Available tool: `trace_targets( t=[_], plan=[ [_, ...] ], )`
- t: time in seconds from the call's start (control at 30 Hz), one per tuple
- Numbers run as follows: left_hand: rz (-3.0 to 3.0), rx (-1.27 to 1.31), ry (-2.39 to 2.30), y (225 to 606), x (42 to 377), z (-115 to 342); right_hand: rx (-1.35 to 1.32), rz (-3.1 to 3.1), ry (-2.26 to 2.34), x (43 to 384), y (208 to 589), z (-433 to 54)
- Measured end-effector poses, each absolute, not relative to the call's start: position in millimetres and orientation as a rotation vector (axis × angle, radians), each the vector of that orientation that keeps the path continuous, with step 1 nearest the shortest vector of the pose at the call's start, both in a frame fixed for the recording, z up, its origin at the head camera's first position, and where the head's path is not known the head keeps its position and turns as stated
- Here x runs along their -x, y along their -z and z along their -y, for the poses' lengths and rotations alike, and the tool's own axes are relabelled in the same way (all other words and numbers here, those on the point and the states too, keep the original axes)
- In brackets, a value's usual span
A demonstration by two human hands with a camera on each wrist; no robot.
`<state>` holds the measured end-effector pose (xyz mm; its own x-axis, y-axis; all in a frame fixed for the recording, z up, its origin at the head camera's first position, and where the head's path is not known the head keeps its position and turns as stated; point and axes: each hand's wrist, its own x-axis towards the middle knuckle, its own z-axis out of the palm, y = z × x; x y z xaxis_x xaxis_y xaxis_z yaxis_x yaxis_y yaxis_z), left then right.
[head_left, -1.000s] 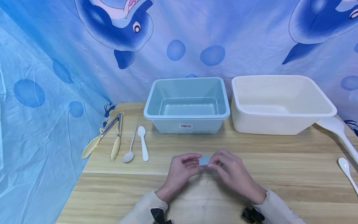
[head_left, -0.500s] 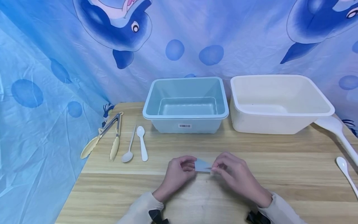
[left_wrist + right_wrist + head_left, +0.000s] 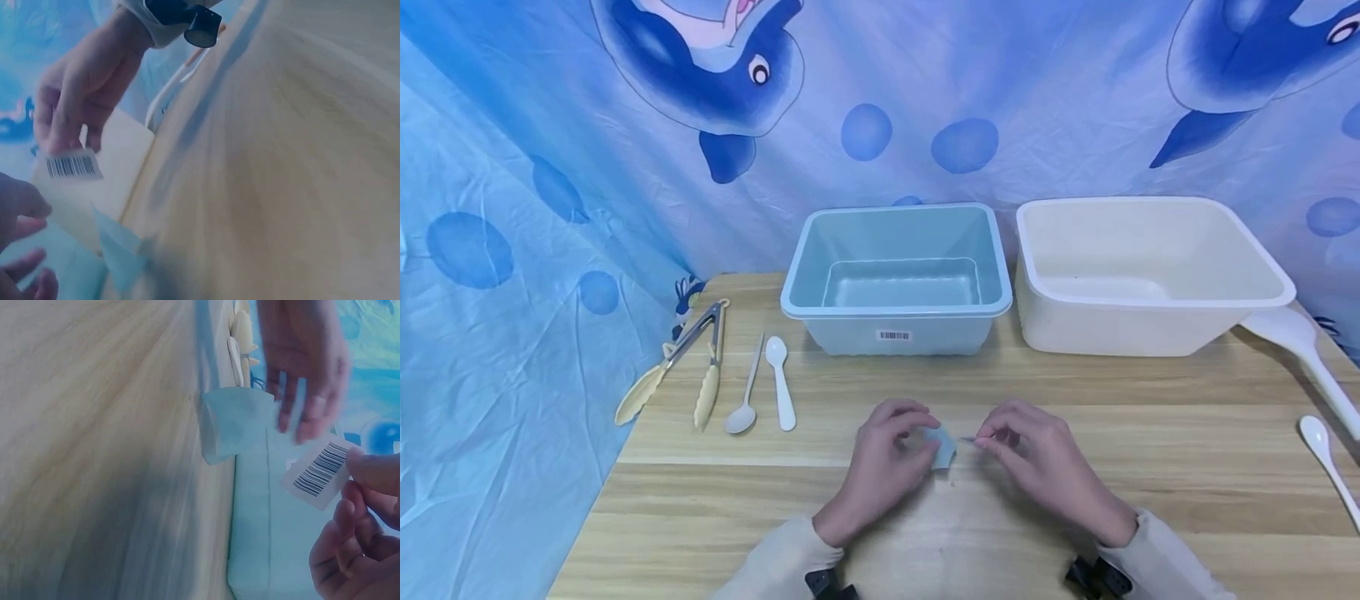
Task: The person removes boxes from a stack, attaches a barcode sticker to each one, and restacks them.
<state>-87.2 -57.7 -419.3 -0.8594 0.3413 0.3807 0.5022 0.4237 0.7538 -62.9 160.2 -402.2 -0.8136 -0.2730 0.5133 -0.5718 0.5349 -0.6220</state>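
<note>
My right hand (image 3: pixel 1037 454) pinches a small white barcode sticker (image 3: pixel 319 472) by one edge between thumb and fingertips. From the head view the sticker is nearly edge-on; its printed bars face the left wrist camera. A bent piece of pale blue backing paper (image 3: pixel 942 448) is close to my left hand (image 3: pixel 887 454), whose thumb and fingers are spread apart. In both wrist views the paper (image 3: pixel 119 250) hangs free of those fingers above the wooden table (image 3: pixel 737 525). Paper and sticker are apart from each other.
Behind the hands stand a light blue bin (image 3: pixel 895 333) with a barcode label and a white bin (image 3: pixel 1112 333). Tongs (image 3: pixel 700 342) and two small spoons (image 3: pixel 780 383) lie at left. A large white spoon (image 3: pixel 1311 350) and a smaller one (image 3: pixel 1326 462) lie at right.
The sticker has come away from the blue paper and stays in my right hand. My left fingers have spread, and the paper has left them and tilted.
</note>
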Motion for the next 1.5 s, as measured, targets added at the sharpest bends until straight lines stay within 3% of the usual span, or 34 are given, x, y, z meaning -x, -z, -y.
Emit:
trace_targets(
  t=[0.2, 0.5, 0.93, 1.23, 1.5],
  plan=[
    [2.374, 0.999, 1.306, 410.6, 89.1, 41.7, -0.726, 2.402, -1.171, 62.8, 402.5, -163.2],
    [2.399, 1.025, 1.329, 408.4, 91.2, 31.6, -0.709, 2.435, -1.147, 59.2, 400.1, -169.8],
    [2.367, 0.555, 1.971, 394.0, 102.5, 1.6, -0.384, 2.24, -1.353, 53.0, 390.6, -200.4],
    [2.344, 0.611, 2.117, 389.6, 108.3, -24.3, -0.131, 2.183, -1.452, 46.6, 396.9, -205.9],
    [2.403, 0.662, 2.142, 378.4, 107.1, -41.8, -0.066, 2.165, -1.435, 41.9, 392.9, -221.0]
  ],
)
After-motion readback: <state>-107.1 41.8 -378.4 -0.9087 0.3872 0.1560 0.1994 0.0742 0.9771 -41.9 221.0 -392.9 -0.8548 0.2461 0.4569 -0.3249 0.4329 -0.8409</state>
